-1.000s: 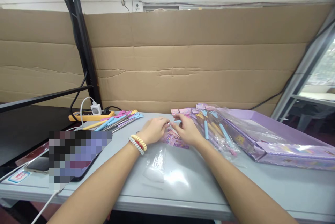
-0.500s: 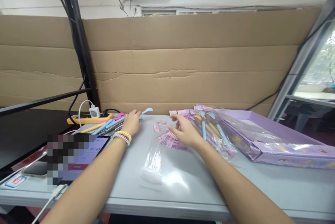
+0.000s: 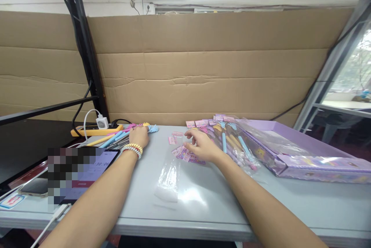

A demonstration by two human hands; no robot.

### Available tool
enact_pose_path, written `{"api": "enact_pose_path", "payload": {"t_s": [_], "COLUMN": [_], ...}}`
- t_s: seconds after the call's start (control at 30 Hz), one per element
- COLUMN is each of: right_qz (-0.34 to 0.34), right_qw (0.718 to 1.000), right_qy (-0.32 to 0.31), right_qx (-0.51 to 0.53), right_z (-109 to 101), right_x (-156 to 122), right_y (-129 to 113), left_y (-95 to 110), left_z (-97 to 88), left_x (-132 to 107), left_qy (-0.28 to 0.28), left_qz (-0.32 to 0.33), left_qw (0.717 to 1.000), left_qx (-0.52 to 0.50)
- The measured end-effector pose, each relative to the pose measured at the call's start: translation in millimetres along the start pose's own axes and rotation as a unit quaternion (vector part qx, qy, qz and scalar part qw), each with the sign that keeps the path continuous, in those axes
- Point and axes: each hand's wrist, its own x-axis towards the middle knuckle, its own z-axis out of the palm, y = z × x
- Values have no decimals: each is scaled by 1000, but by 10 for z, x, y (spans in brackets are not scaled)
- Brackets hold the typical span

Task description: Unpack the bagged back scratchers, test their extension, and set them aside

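The left hand (image 3: 139, 136) lies palm down on the bundle of pastel plastic sticks with hand-shaped tips (image 3: 123, 136) at the far left of the grey table (image 3: 290, 201), fingers curled over them; whether it grips one cannot be told. The right hand (image 3: 203, 145) is open and holds nothing, its fingers loosely spread over the small pink and purple printed cards (image 3: 185, 154) at mid-table. A clear plastic sleeve (image 3: 169, 178) lies flat nearer the person, and a shallow lilac cardboard tray (image 3: 290, 151) sits to the right.
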Motion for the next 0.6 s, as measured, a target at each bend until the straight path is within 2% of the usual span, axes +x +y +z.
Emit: {"api": "enact_pose_path", "payload": {"t_s": [0.2,0.37,0.6], "right_qz": [-7,2,14], "right_qw": [1000,1000,999], "right_qy": [-11,-26,-38], "right_qx": [-8,-18,-20], "right_z": [0,-12,-48], "right_x": [-3,-6,-9], "right_y": [3,-15,-62], "left_y": [-14,-5,42], "left_z": [-12,-20,-73], "left_x": [2,-4,-34], "left_qy": [28,3,1], "left_qz": [-37,-32,-22], "left_qw": [999,999,1000], "left_qx": [-8,-9,-13]}}
